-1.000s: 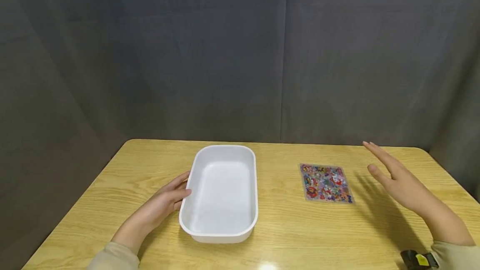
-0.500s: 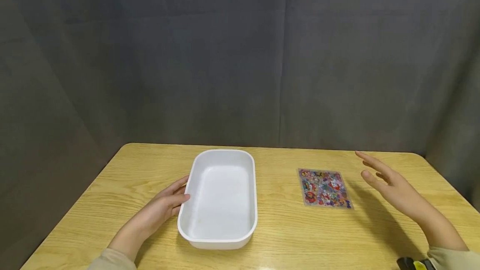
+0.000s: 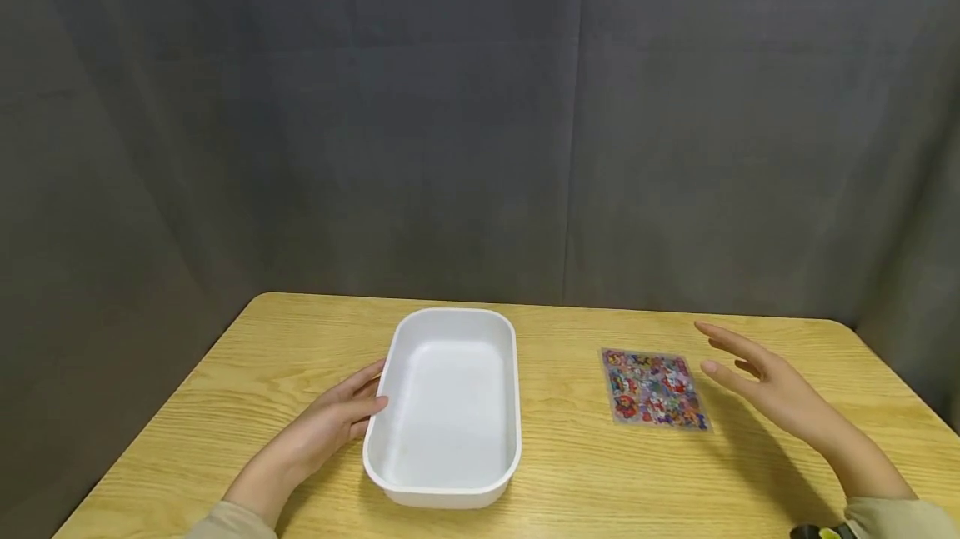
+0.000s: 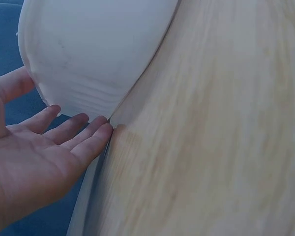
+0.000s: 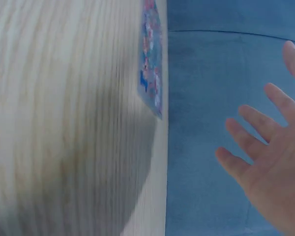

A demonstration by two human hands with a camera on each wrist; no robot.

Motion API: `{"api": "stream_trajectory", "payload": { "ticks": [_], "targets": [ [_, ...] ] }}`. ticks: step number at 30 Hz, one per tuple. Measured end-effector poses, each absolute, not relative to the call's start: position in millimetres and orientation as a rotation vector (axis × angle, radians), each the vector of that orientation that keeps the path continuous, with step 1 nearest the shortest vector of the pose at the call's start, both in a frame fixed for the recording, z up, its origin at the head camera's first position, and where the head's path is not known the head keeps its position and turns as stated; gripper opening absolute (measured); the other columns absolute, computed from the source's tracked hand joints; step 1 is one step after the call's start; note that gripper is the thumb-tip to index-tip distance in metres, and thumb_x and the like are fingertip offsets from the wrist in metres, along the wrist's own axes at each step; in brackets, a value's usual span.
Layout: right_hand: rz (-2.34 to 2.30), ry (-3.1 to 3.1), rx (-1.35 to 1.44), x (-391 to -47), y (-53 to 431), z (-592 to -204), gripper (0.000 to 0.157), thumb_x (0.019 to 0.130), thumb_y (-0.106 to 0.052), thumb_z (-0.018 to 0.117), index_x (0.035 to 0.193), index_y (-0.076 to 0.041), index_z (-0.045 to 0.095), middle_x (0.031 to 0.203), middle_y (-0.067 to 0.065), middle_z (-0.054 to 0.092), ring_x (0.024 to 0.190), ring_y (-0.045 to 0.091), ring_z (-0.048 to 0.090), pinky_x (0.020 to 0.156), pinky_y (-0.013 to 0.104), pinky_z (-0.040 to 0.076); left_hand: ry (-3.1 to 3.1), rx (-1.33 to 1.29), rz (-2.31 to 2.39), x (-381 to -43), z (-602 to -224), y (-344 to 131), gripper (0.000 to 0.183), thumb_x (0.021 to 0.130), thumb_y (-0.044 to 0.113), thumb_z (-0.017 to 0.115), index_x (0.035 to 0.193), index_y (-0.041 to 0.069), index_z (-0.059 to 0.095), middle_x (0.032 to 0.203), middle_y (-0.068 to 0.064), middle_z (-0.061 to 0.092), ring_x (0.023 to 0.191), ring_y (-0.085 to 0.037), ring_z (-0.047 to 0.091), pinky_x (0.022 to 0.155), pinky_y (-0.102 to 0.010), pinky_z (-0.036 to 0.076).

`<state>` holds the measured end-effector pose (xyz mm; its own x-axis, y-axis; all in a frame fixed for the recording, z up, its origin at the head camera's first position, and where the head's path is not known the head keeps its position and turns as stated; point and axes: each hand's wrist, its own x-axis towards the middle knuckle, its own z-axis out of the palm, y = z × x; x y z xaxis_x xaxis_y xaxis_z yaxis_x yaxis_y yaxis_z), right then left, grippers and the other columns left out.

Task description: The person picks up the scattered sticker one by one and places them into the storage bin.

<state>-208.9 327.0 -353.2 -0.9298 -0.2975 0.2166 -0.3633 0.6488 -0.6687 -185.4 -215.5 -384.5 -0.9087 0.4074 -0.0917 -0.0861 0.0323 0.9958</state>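
Note:
A white rectangular plastic tub (image 3: 442, 414) with rounded corners stands on the table left of the middle, with nothing inside. My left hand (image 3: 322, 426) holds its left side, thumb over the rim and fingers along the outer wall. In the left wrist view, the fingertips (image 4: 99, 133) lie against the tub's lower side, near the tabletop. To the right lies a flat, clear sticker sheet (image 3: 654, 389) crowded with colourful cartoon figures. Just right of it my right hand (image 3: 783, 397) hovers above the table, fingers spread and holding nothing; its shadow falls beneath.
A light wood-grain table (image 3: 570, 472) with rounded far corners spans the view. Dark grey cloth (image 3: 465, 122) hangs behind it and along both sides. Beside the right sleeve, a black and yellow item (image 3: 825, 532) shows partly at the bottom edge.
My right hand has moved left and lower, closer to the sticker sheet. My left hand keeps its hold on the tub. The head view has tilted up slightly.

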Motion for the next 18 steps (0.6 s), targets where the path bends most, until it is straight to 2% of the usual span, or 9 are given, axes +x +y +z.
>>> {"api": "stream_trajectory", "payload": {
  "ticks": [1,2,7,10,13,15,17,18],
  "targets": [
    [1.148,-2.782,0.556,-210.0,326.6,-352.3,0.057,0.104,-0.024,0.054,0.156,-0.013,0.033,0.152,0.026,0.037,0.135,0.049,0.033,0.100,0.069,0.032,1.966,0.326,1.939,-185.7,-384.9,-215.2,0.074,0.100,0.020,0.057,0.158,0.002,0.014,0.159,-0.025,0.021,0.137,-0.033,0.041,0.105,-0.032,0.045],
    [1.140,-2.788,0.559,-211.2,326.6,-351.6,0.056,0.104,-0.024,0.054,0.155,-0.011,0.034,0.152,0.026,0.037,0.135,0.050,0.033,0.099,0.068,0.033,1.967,0.323,1.938,-186.0,-385.3,-215.0,0.074,0.100,0.020,0.057,0.158,0.002,0.014,0.159,-0.025,0.021,0.137,-0.032,0.041,0.105,-0.032,0.045],
    [1.071,-2.834,0.581,-216.1,328.2,-351.6,0.052,0.104,-0.026,0.053,0.152,-0.010,0.040,0.151,0.022,0.041,0.134,0.045,0.038,0.098,0.061,0.041,1.957,0.316,1.942,-186.5,-387.7,-214.0,0.074,0.100,0.019,0.056,0.157,0.001,0.013,0.159,-0.025,0.020,0.137,-0.032,0.041,0.106,-0.033,0.044],
    [1.046,-2.853,0.604,-216.8,329.4,-351.4,0.049,0.104,-0.026,0.053,0.151,-0.012,0.042,0.150,0.020,0.042,0.133,0.043,0.041,0.096,0.044,0.048,1.960,0.325,1.940,-186.7,-387.7,-214.1,0.074,0.100,0.019,0.056,0.158,0.001,0.013,0.160,-0.025,0.020,0.137,-0.033,0.041,0.106,-0.033,0.044],
    [1.046,-2.845,0.633,-217.1,329.1,-351.3,0.047,0.104,-0.024,0.053,0.149,-0.013,0.045,0.148,0.017,0.046,0.131,0.035,0.046,0.092,0.027,0.050,1.966,0.334,1.933,-186.7,-387.0,-214.6,0.074,0.101,0.020,0.056,0.158,0.001,0.013,0.160,-0.025,0.020,0.137,-0.033,0.041,0.107,-0.035,0.043],
    [1.048,-2.836,0.653,-217.5,328.1,-351.4,0.046,0.104,-0.023,0.054,0.148,-0.013,0.047,0.147,0.016,0.048,0.130,0.023,0.048,0.092,0.028,0.050,1.968,0.337,1.929,-186.5,-386.5,-215.0,0.074,0.101,0.021,0.056,0.158,0.002,0.013,0.160,-0.024,0.020,0.137,-0.033,0.041,0.108,-0.035,0.043],
    [1.047,-2.831,0.671,-218.2,326.7,-351.6,0.045,0.103,-0.022,0.055,0.147,-0.013,0.048,0.146,0.015,0.049,0.127,0.014,0.049,0.096,0.039,0.049,1.968,0.339,1.928,-186.3,-386.1,-215.1,0.073,0.101,0.021,0.056,0.158,0.002,0.013,0.160,-0.024,0.020,0.137,-0.033,0.041,0.108,-0.035,0.043],
    [1.043,-2.833,0.679,-218.7,325.9,-351.8,0.045,0.103,-0.022,0.056,0.147,-0.012,0.049,0.146,0.015,0.050,0.126,0.013,0.049,0.097,0.046,0.048,1.966,0.341,1.929,-186.3,-385.9,-215.0,0.073,0.101,0.021,0.056,0.158,0.002,0.013,0.160,-0.024,0.020,0.137,-0.033,0.041,0.108,-0.035,0.043]
  ]
}}
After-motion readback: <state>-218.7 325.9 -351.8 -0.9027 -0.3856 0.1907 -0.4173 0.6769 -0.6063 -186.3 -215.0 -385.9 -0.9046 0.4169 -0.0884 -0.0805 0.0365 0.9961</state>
